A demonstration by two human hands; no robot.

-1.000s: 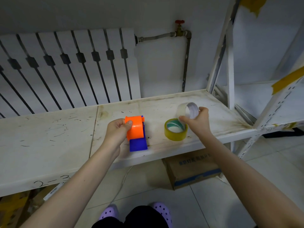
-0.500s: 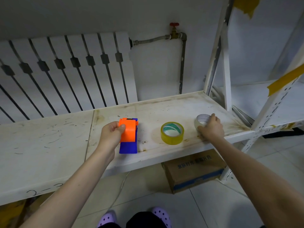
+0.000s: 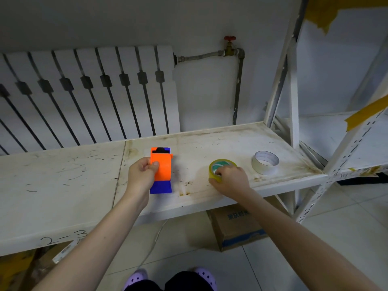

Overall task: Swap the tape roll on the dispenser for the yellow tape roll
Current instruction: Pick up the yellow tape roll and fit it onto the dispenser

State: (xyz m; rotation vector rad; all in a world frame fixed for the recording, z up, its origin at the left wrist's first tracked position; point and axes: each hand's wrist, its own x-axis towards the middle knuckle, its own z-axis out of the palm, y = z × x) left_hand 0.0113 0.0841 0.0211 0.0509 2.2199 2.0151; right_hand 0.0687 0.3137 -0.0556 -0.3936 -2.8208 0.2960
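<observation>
An orange and blue tape dispenser (image 3: 162, 169) lies on the white shelf board (image 3: 210, 143). My left hand (image 3: 141, 177) grips its orange body from the left side. A yellow tape roll (image 3: 220, 166) lies flat on the board to the right of the dispenser. My right hand (image 3: 230, 180) closes around its near edge, fingers over the rim and into the core. A whitish tape roll (image 3: 265, 162) lies flat further right, apart from both hands.
A white radiator (image 3: 88, 97) and a pipe with a red valve (image 3: 230, 46) stand behind the shelf. White shelf uprights (image 3: 292, 101) rise at the right. A cardboard box (image 3: 237, 227) sits on the tiled floor beneath the board.
My right hand set the whitish roll down at the right end of the shelf, let it go, and moved left onto the yellow roll. My left hand kept hold of the dispenser.
</observation>
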